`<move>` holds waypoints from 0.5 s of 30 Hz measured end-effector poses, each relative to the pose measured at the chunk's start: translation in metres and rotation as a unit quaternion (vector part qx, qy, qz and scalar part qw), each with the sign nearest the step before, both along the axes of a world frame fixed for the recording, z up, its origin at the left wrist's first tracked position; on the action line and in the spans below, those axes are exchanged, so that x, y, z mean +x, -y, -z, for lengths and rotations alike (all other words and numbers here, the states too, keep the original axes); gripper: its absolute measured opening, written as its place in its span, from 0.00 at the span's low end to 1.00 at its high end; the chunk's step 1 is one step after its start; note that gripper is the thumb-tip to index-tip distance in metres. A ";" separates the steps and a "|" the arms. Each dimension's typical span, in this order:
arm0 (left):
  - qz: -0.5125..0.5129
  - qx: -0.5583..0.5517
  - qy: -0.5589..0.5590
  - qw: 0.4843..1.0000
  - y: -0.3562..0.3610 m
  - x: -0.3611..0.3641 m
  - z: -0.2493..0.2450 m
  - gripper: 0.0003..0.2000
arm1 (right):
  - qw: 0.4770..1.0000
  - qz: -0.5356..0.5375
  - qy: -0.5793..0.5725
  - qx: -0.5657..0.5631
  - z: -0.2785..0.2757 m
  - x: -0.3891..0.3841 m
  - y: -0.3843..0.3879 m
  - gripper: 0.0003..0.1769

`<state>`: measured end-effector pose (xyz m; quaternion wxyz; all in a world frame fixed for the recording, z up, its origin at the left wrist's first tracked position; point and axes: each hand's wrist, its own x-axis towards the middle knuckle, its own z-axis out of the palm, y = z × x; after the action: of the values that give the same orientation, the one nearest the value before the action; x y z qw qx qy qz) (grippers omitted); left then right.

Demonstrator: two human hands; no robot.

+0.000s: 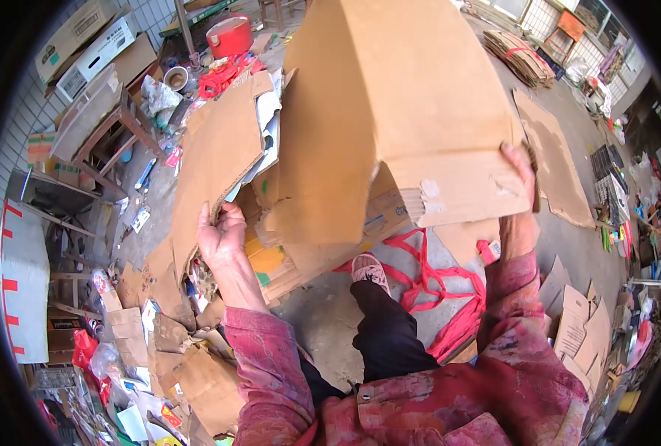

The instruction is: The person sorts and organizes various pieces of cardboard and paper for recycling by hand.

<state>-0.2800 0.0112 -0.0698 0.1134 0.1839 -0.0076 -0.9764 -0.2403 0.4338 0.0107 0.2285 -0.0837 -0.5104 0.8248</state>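
My right hand [522,177] grips the right edge of a large folded cardboard box [442,89], which is raised and tilted in front of me. One corner of that box is torn, with a pale scuff beside it. My left hand [225,232] is closed on the edge of another cardboard sheet [215,149], its fingertips partly hidden behind the edge. White paper [269,123] sticks out along that sheet's side. Below the raised box lie more cardboard pieces [300,264], one with a yellow print. A pink-red strap [427,275] lies loosely looped on the floor by my foot.
A tied cardboard bundle [520,56] and a flat sheet [553,160] lie at the right. Scrap cardboard [204,379] and mixed litter cover the lower left. A wooden stool [115,126], stacked boxes [96,56] and a red round container [229,37] stand at the upper left.
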 end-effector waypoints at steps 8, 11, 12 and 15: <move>0.018 0.013 0.006 1.000 -0.006 0.000 0.001 0.07 | 0.994 -0.032 0.106 -0.012 0.117 0.004 -0.038 0.17; 0.022 -0.002 0.015 1.000 -0.009 -0.002 0.003 0.06 | 0.968 -0.138 0.210 -0.024 0.135 -0.010 -0.019 0.18; 0.029 -0.011 0.017 0.999 -0.011 -0.002 0.003 0.06 | 0.968 -0.136 0.210 -0.028 0.152 -0.017 -0.017 0.18; 0.033 -0.009 0.028 0.999 -0.019 -0.005 0.011 0.06 | 0.979 -0.115 0.142 0.096 0.230 -0.047 -0.017 0.19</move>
<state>-0.2849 0.0297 -0.0809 0.0828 0.2101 -0.0253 -0.9738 -0.2871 0.4511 -0.2189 0.0648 -0.1183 -0.6209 0.7722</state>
